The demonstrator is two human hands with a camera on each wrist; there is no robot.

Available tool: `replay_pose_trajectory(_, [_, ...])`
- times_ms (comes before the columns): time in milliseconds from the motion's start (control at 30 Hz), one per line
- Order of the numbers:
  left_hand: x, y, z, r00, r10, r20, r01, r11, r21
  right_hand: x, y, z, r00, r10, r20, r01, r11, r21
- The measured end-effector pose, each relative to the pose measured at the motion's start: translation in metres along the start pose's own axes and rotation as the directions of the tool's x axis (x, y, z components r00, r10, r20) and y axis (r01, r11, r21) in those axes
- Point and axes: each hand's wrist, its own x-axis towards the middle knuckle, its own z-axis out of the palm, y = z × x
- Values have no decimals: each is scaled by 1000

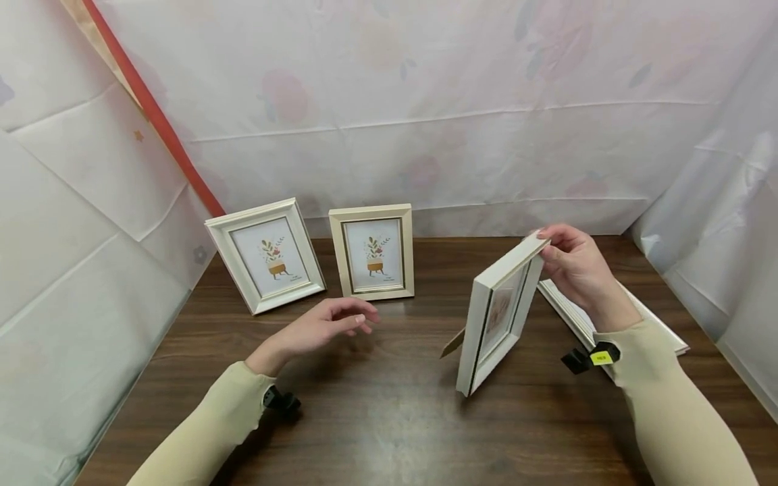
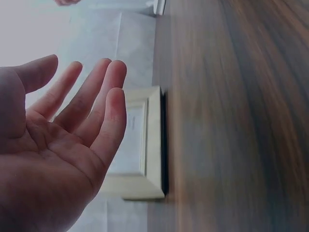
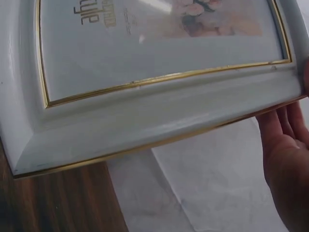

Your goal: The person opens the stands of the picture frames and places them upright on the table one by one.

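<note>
Pale sleeves (image 1: 675, 398), right hand (image 1: 574, 263) pinching white frame (image 1: 500, 317), left hand (image 1: 322, 325) (fingers (image 2: 112, 118) relaxed) empty

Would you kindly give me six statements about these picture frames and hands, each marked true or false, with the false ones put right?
1. The held frame is gripped near its top by the right hand. True.
2. The rear-left frame and the cream frame both show a potted plant. True.
3. The left hand grips the cream frame. False: it holds nothing.
4. Below the right wrist, the fourth frame stands upright. False: it lies on the table.
5. A brown stand juts out behind the held frame. True.
6. The strip on the backdrop's left is blue. False: it is red.
</note>
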Motion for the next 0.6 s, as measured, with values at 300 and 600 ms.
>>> replay_pose_trajectory(300, [20,16,22,990,88,112,-87,996,-7,4,11,-3,973,8,229,-66,966,248])
replay_pose_trajectory(600, [32,40,55,967,171,191,-181,983,38,10,19,-2,958,-7,287,-77,957,281])
